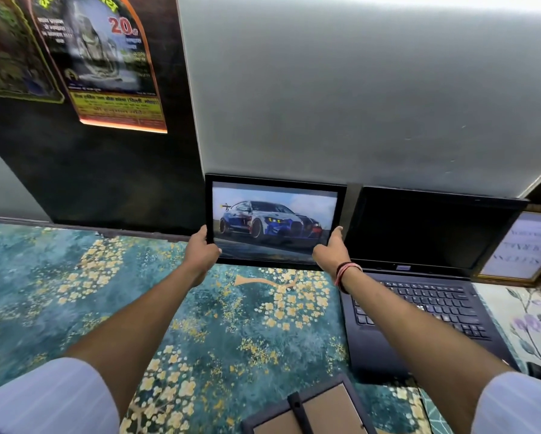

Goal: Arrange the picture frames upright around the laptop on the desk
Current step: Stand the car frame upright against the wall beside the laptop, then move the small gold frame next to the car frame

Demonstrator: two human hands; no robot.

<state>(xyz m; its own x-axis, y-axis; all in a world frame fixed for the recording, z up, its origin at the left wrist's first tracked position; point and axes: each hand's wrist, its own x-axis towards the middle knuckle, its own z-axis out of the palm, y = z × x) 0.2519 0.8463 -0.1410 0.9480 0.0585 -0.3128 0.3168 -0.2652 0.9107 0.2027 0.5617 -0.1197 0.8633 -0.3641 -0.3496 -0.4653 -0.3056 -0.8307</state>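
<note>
A black-framed picture of a racing car [275,219] stands upright against the wall, just left of the open black laptop [425,277]. My left hand [202,249] grips its lower left corner and my right hand [331,250] grips its lower right corner. A gold-framed picture [524,245] with pale writing leans upright to the right of the laptop. A third frame [310,408] lies face down at the near edge of the desk, its brown back and black stand showing.
The desk is covered with a teal cloth with yellow flowers [106,292]. A grey wall [357,104] rises behind the desk, and a dark panel with posters [100,73] stands at the back left.
</note>
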